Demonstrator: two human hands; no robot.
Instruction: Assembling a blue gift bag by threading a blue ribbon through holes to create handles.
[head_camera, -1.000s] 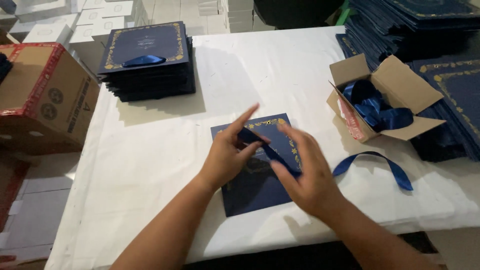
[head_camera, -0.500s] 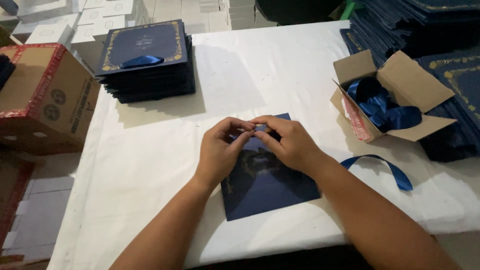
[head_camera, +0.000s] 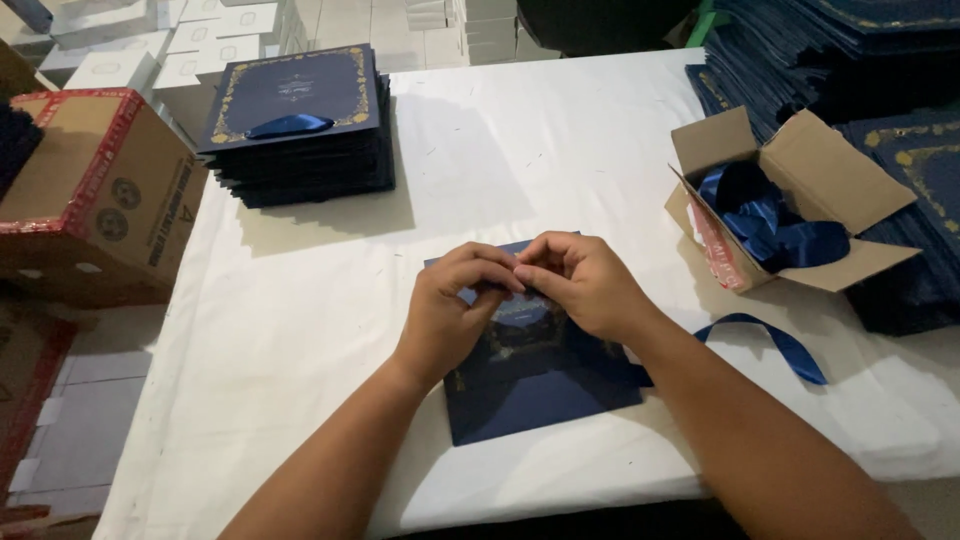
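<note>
Left hand and right hand meet fingertip to fingertip over the blue card, hiding its top edge. What they pinch cannot be made out. Ribbon at 3 o'clock runs under the right forearm.

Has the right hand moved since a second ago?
Yes. The right hand shifted toward the far edge of the dark blue card, meeting the left hand.

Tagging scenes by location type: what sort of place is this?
Probably a small packing or card-assembly workshop. A stack of finished dark blue, gold-bordered folders with ribbons sits on the white-covered table, an open cardboard box of blue satin ribbons beside it, and more cartons stand around.
</note>
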